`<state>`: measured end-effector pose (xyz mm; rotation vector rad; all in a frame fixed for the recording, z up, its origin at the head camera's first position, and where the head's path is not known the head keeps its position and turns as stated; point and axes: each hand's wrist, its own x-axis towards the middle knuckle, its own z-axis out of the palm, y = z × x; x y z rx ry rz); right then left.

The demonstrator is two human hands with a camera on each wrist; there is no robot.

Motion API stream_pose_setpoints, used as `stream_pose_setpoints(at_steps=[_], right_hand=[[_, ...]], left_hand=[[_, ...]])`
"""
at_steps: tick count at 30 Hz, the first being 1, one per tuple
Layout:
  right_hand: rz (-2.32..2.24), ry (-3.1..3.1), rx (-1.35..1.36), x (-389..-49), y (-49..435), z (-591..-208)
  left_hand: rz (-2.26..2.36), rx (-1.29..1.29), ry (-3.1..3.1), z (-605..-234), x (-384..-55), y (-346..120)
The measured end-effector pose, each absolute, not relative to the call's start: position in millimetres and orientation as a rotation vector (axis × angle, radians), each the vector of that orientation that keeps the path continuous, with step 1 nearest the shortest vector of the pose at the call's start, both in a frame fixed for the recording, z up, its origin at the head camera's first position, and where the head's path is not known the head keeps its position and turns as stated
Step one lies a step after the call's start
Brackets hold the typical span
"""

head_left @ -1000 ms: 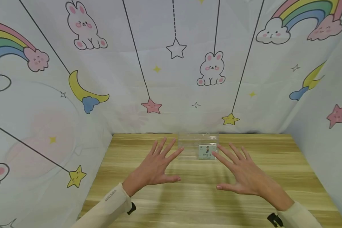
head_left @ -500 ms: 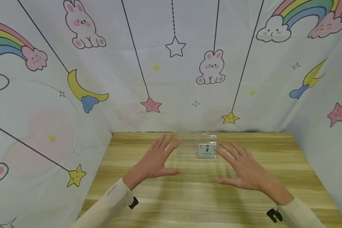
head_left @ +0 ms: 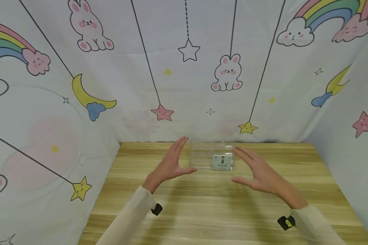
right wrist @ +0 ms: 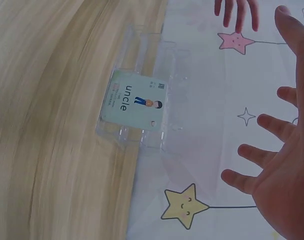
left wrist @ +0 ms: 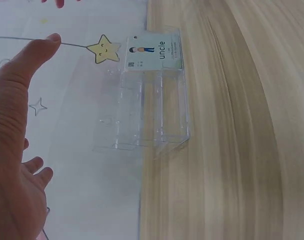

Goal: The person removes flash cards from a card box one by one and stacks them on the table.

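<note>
Backdrop [head_left: 199, 81]: white cloth printed with rabbits, stars, moons and rainbows, hung behind and at both sides, probably to screen off the work area.
Wood-grain surface [head_left: 208, 207]: bears the clear rack near its back edge, about midway across, a spot that seems chosen so both hands can reach it equally.
Clear rack [head_left: 201, 159]: stepped tiers split by a middle divider; the steps would let a card in one row show above the row before it.
"uncle" card [head_left: 222, 164]: in the front row's right compartment, picture and word facing the person, presumably for easy reading; whether one card or a stack, I cannot tell.
Left hand [head_left: 169, 166]: raised off the surface before the rack's left end, thumb spread wide from the fingers, holding nothing.
Right hand [head_left: 260, 172]: mirrors it near the right end, equally wide and bare, apart from the card.
Dark wrist straps [head_left: 156, 209]: one below each cuff, likely carrying the wrist cameras.
</note>
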<state>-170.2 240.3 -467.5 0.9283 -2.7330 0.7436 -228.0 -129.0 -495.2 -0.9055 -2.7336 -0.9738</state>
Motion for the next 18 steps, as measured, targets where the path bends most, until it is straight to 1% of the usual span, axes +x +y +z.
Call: stream_pose_setpoints(at_steps=[5,11,18], right_hand=[[0.928,-2.778,0.836,-176.8,239.5,-474.2],[1.111,-2.752,0.756,-185.6,242.4,-492.2],[1.288,-2.706,0.699,-190.7,244.2,-511.9]], left_hand=[[-1.215,-0.806,-2.713,-524.4,-241.0,-126.3],[-1.43,-0.657,-2.731,-559.2,-250.1,-121.7],[-1.568,-0.606,-2.721,-590.0,-257.6,-114.8]])
